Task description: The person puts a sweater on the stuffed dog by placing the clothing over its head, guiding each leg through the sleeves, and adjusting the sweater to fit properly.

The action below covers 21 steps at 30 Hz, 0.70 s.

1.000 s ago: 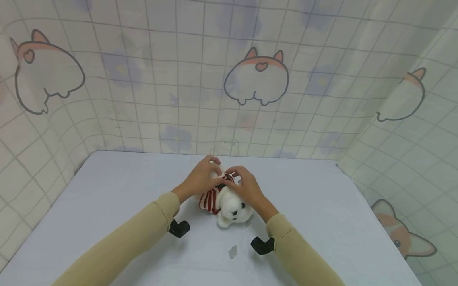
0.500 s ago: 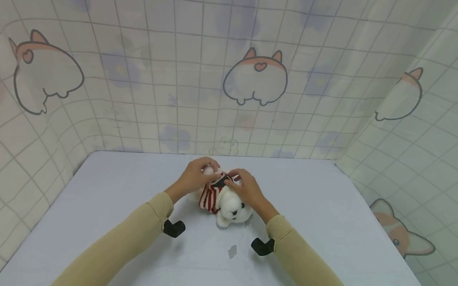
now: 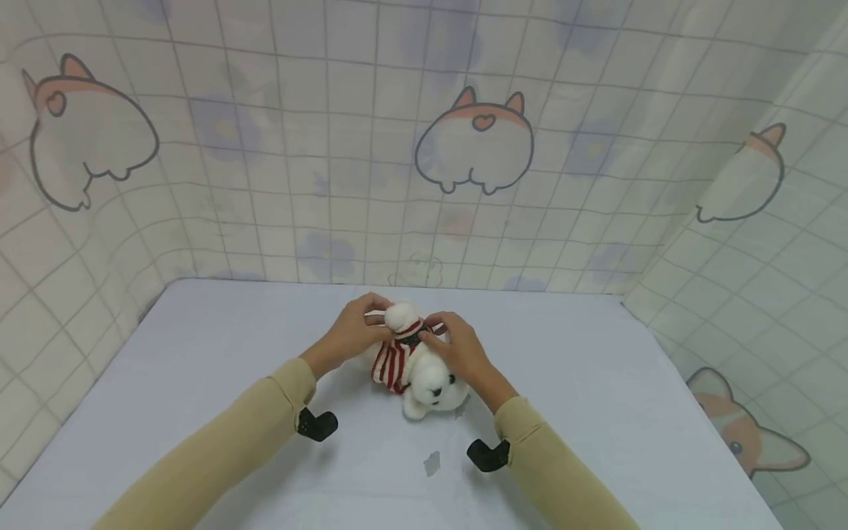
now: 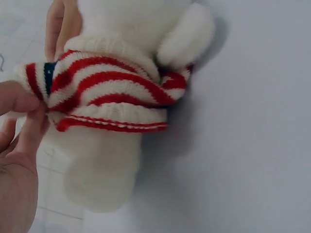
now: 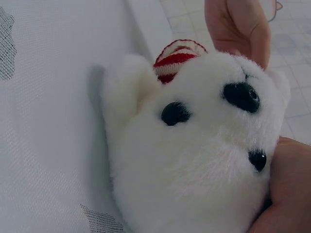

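Note:
A white plush bear (image 3: 432, 384) lies on its side on the white table, its head toward the right. It wears a red-and-white striped knit sweater (image 3: 391, 366), which also has a dark blue band in the left wrist view. A rounded white paw (image 3: 400, 316) sticks up out of the upper sleeve. My left hand (image 3: 351, 333) pinches the sweater at that sleeve, thumb and fingertips meeting at the knit (image 4: 36, 80). From the other side, my right hand (image 3: 460, 347) grips the sweater near the bear's shoulder. In the right wrist view the bear's face (image 5: 194, 145) hides the right fingertips.
The white table (image 3: 563, 383) ends at a tile-patterned curtain (image 3: 371, 147) with printed corgis. A small grey patch (image 3: 432, 464) marks the tabletop nearer the front. Black camera mounts (image 3: 489, 456) stick out from both wrists.
My left hand has shifted left and opened up the view of the white paw, which now shows between the hands. My right hand stays nearly in place at the sweater.

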Motion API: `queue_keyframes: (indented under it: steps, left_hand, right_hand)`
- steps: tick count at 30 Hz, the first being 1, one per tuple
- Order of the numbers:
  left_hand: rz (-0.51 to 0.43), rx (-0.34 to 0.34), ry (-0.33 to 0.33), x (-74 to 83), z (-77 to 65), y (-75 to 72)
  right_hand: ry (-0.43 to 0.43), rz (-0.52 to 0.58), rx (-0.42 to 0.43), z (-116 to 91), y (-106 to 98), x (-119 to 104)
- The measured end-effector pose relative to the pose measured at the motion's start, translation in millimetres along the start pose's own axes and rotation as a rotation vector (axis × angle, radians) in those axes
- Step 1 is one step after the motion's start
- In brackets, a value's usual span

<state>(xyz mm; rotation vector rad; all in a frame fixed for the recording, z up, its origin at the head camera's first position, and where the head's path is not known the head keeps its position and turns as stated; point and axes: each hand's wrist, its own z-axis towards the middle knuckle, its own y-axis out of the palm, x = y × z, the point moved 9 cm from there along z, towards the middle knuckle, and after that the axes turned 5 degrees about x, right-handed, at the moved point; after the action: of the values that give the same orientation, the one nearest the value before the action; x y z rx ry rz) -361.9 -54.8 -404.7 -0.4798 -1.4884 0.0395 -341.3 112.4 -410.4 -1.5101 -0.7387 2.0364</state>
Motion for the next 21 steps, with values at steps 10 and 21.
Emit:
queue_keyframes:
  steps: [10, 21]
  left_hand:
    - [0.266, -0.016, 0.241, 20.2, -1.0, 4.0]
    - [0.398, -0.150, 0.308, 32.8, -9.6, 16.0]
  right_hand:
    - [-0.033, -0.046, 0.012, 2, 2, -1]
    - [0.004, -0.042, -0.001, 0, 2, 0]
